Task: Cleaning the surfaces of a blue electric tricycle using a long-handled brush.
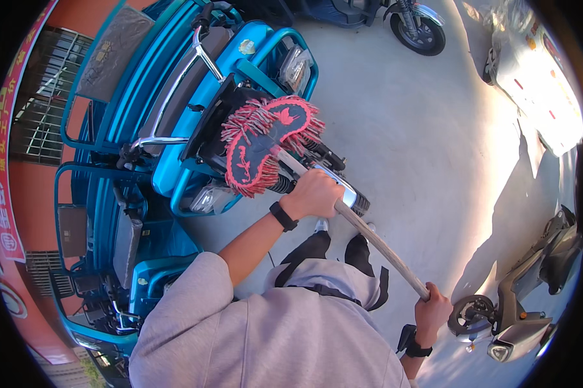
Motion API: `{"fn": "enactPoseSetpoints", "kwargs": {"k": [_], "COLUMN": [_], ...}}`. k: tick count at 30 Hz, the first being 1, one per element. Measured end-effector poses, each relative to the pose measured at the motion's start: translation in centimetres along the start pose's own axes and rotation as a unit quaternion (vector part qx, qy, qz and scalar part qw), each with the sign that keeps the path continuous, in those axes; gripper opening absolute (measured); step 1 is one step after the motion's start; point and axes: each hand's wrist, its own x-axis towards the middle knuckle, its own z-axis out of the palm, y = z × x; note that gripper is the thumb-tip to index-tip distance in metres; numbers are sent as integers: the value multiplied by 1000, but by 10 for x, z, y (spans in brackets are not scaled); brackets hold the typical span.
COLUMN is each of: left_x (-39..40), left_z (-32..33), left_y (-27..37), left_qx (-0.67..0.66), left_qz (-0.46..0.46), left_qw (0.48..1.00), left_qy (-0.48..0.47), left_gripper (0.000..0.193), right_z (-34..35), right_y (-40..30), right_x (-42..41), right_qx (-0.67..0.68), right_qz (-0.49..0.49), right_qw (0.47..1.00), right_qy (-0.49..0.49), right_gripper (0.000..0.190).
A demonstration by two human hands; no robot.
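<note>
A duster mop with a red-and-grey string fringe and a dark, red-edged pad [260,148] lies over the front of a blue cargo tricycle [175,131], below its handlebar. Its long wooden handle [383,247] slants down to the right. My left hand [318,194] is closed around the handle near the mop head, just above the front wheel. Around the handle's far end, low on the right, my right hand [433,308] is closed. Whether the fringe presses on the tricycle cannot be told. The tricycle's headlights [295,70] are wrapped in clear plastic.
More blue tricycles [160,271] stand close on the left, before an orange wall [36,189] with barred windows. A scooter [514,310] is at the lower right, a white vehicle [534,87] at the upper right. Another vehicle's front wheel [420,36] shows at the top, on pale concrete.
</note>
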Motion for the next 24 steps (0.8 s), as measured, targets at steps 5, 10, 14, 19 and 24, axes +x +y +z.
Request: {"fn": "enactPoseSetpoints", "kwargs": {"k": [5, 10, 14, 19, 24], "left_x": [-2, 6, 5, -56, -183], "left_z": [4, 27, 60, 95, 90], "left_y": [7, 19, 17, 5, 3], "left_qx": [10, -5, -33, -93, -97], "left_qz": [-10, -11, -6, -97, -213], "left_qw": [1000, 1000, 996, 961, 946], "left_qy": [-25, -27, -86, -242, -225], "left_gripper": [14, 15, 14, 13, 14], "right_z": [-15, -46, -54, -33, -17], "right_y": [-4, -1, -14, -39, -67], "right_x": [-9, -25, -38, -48, -37], "right_qx": [-17, -71, -136, -148, -97], "right_qz": [-3, 31, 7, -66, -185], "right_qw": [1000, 996, 990, 986, 975], "right_qy": [16, -48, -25, -43, -73], "right_gripper": [21, 24, 23, 20, 18]}}
